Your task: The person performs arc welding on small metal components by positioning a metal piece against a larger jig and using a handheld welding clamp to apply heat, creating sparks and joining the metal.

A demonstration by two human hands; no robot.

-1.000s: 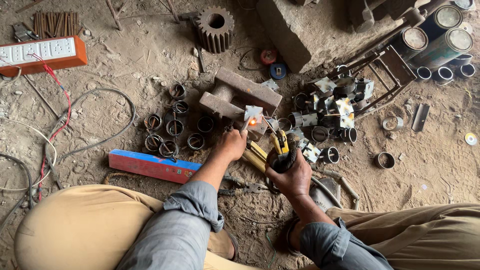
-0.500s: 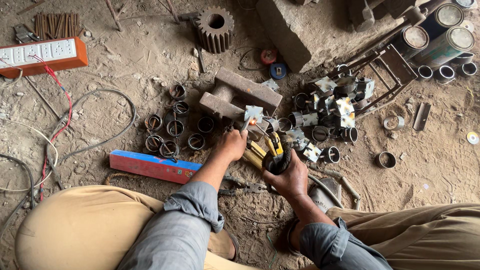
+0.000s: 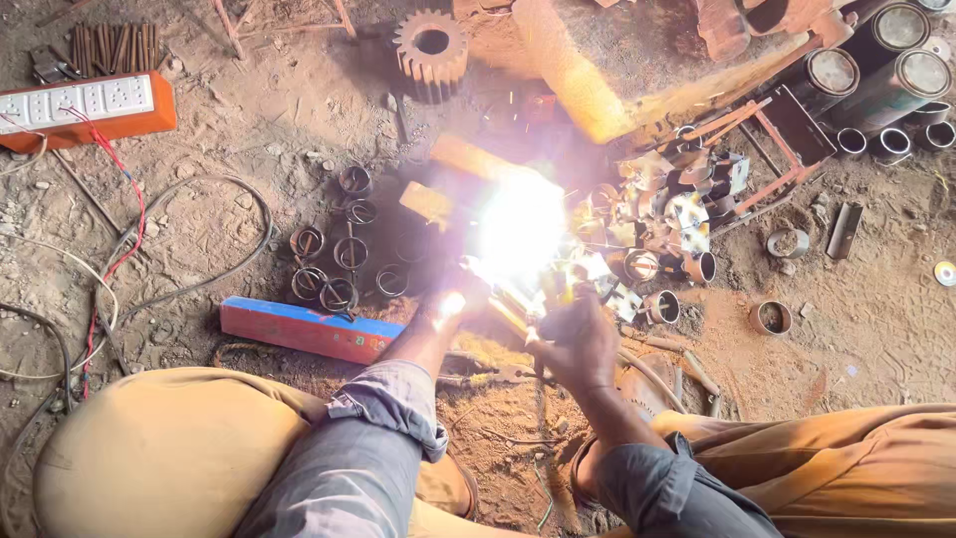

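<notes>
One blinding white welding arc (image 3: pixel 520 231) now burns where, half a second ago, only a small grey metal piece sat on the wooden blocks; the weld has been struck, and its glare swallows the workpiece, so the join itself cannot be made out. It sits on the dirt floor (image 3: pixel 249 130), just ahead of both hands. The right hand (image 3: pixel 580 339) is closed around the yellow-handled electrode holder, as before. The left hand (image 3: pixel 450 299) stays at the arc's lower left edge, washed out by the light; whether it grips or only steadies something I cannot tell.

Close to the left lies a cluster of short steel pipe rings (image 3: pixel 339 264), and nearer the knees a long blue-and-red box (image 3: pixel 304 331). To the right, a heap of shiny cut metal brackets (image 3: pixel 677 204) crowds the arc. Farther off are a rusty toothed gear (image 3: pixel 431 45) and an orange-and-white socket board (image 3: pixel 85 108), its cables looping over the left side. Open dirt remains mainly at far right.
</notes>
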